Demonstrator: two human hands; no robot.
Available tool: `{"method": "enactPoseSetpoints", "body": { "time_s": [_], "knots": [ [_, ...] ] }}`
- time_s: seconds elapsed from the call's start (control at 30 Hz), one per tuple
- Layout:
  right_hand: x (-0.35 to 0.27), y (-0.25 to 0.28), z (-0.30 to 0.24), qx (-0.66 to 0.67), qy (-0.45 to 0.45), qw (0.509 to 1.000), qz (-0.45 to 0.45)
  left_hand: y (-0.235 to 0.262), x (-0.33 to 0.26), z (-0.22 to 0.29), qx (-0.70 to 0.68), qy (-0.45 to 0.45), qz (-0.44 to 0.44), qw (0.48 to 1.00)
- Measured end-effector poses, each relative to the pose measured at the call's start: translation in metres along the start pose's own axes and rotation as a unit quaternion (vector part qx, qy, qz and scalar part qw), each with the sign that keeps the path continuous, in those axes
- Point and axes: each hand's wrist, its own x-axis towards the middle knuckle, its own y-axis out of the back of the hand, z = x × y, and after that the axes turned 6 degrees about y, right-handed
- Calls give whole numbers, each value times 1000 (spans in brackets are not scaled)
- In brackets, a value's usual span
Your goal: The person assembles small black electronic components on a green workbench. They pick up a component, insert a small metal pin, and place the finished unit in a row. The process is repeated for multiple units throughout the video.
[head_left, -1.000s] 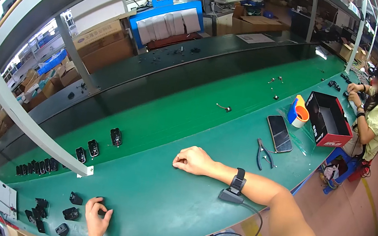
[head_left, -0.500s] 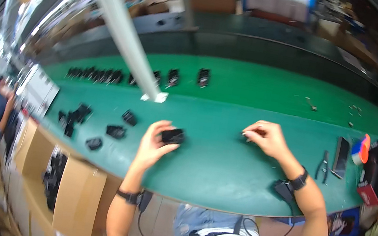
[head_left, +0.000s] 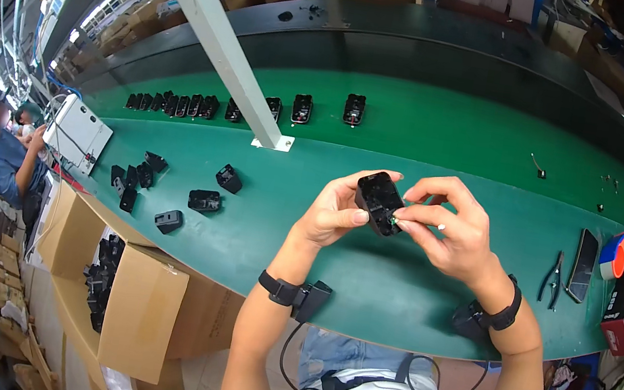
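The left hand [head_left: 332,213] grasps a black housing [head_left: 377,195]; the right hand [head_left: 457,228] pinches, apparently, a small green part [head_left: 394,220] against it.

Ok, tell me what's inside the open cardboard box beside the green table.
Black plastic parts lie heaped inside the cardboard box. The top ones cover whatever is beneath, and the flap on the right hides anything behind it.

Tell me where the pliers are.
In the head view, the pliers lie on the table, toward the right, between the right wrist's strap and the phone.
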Motion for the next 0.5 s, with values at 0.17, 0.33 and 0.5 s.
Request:
{"method": "enactPoseSetpoints", "body": {
  "time_s": [0.17,0.33,0.5],
  "knots": [
    [-4,-5,4,-10,-4,1000,-3,1,3,-16,-32,-5,7,999],
    [-4,-13,5,-57,18,998,-19,14,-5,-17,-5,9,11,1000],
    [-10,-18,3,-39,-44,998,-27,12,-8,-19,-6,11,5,1000]
  ]
}}
